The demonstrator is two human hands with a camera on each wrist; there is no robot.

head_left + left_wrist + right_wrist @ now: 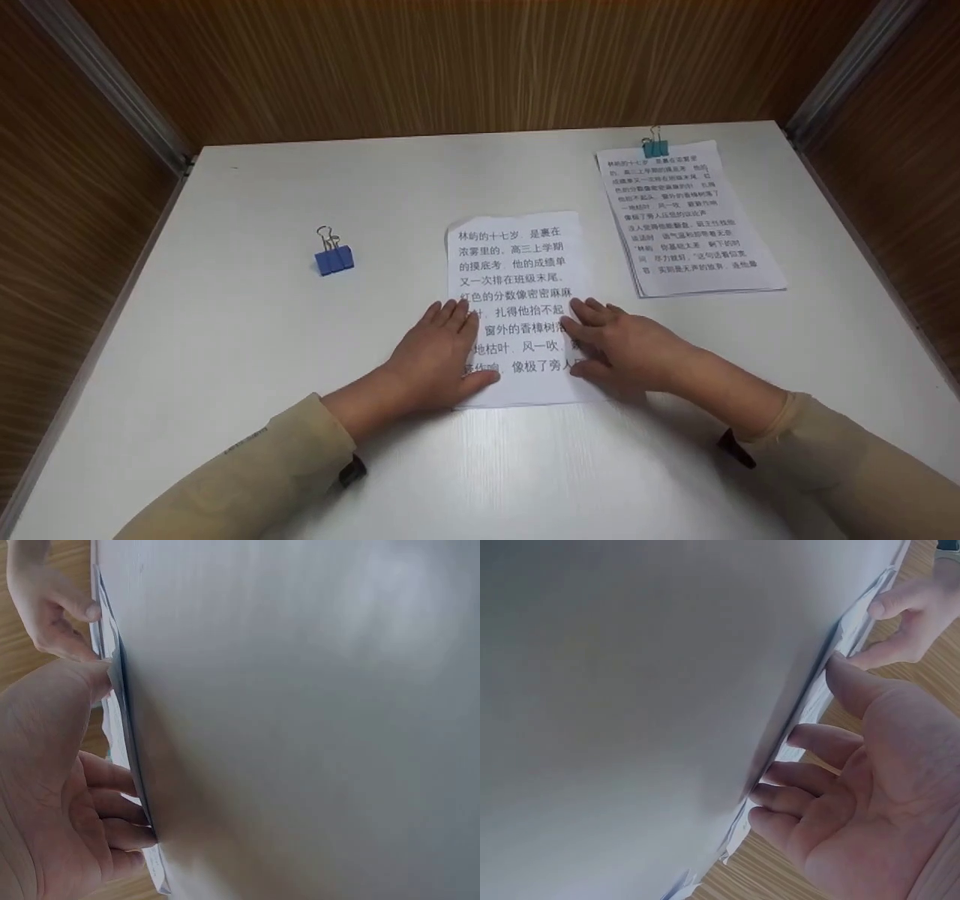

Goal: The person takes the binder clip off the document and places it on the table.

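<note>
A stack of printed paper sheets (517, 281) lies at the middle of the table, its upper left corner slightly uneven. My left hand (439, 356) rests along its left edge, fingers extended and thumb over the lower text. Along the right edge, my right hand (626, 345) touches the sheets with its fingertips and thumb. The left wrist view shows the left hand's palm (45, 787), fingers and thumb at the paper's edge. In the right wrist view, the right hand's fingers (802, 776) meet the paper's edge too.
A blue binder clip (334, 260) stands on the white table (262, 337), left of the stack. At the back right lies a second stack of printed sheets (686, 225) with a teal binder clip (655, 148) on its top edge. Wood-grain panels (480, 67) enclose the table's back and sides.
</note>
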